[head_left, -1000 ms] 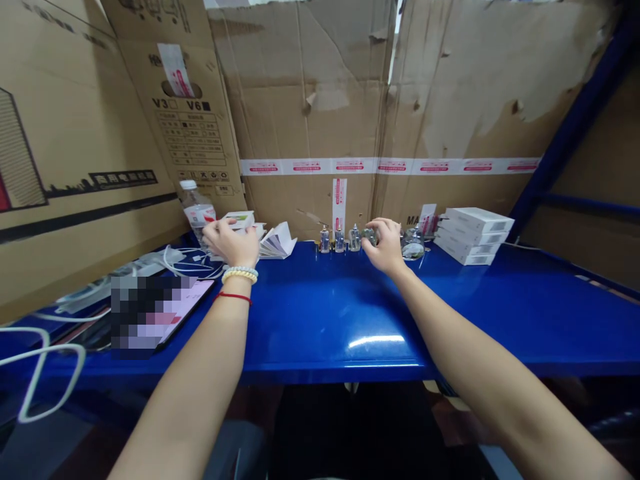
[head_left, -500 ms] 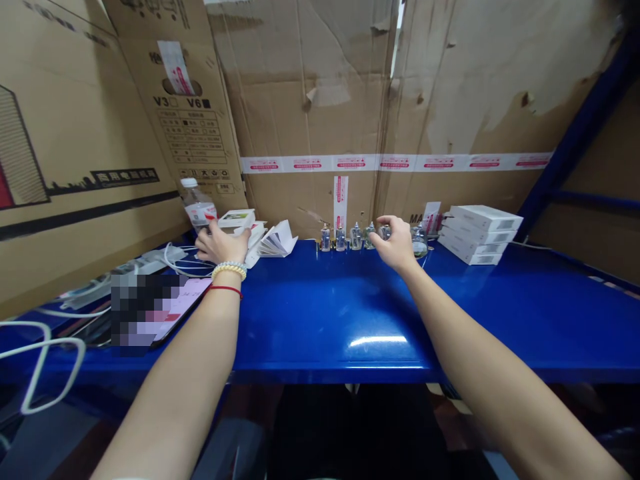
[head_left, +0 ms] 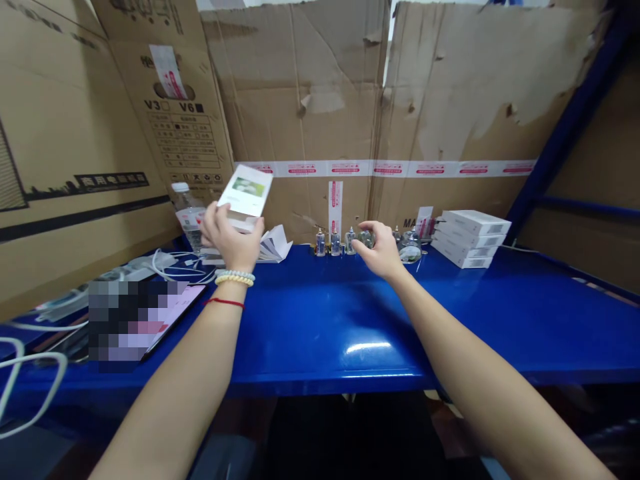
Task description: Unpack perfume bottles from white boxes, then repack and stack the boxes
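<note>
My left hand grips a small white box with a green picture on its face. The box is raised and tilted above the back left of the blue table. Beneath it lie white paper pieces, partly hidden by the hand. My right hand hovers at the row of small glass bottles, thumb and fingers apart; it hides part of the row. A wider, rounded glass bottle stands just right of that hand.
Several white boxes are stacked at the back right. A plastic drink bottle, white cables and a phone with a blurred screen are on the left. Cardboard walls the back and left of the blue table.
My left hand has lifted the white box up off the pile, tilting it. My right hand has shifted slightly left along the bottles, still with its fingers apart.
</note>
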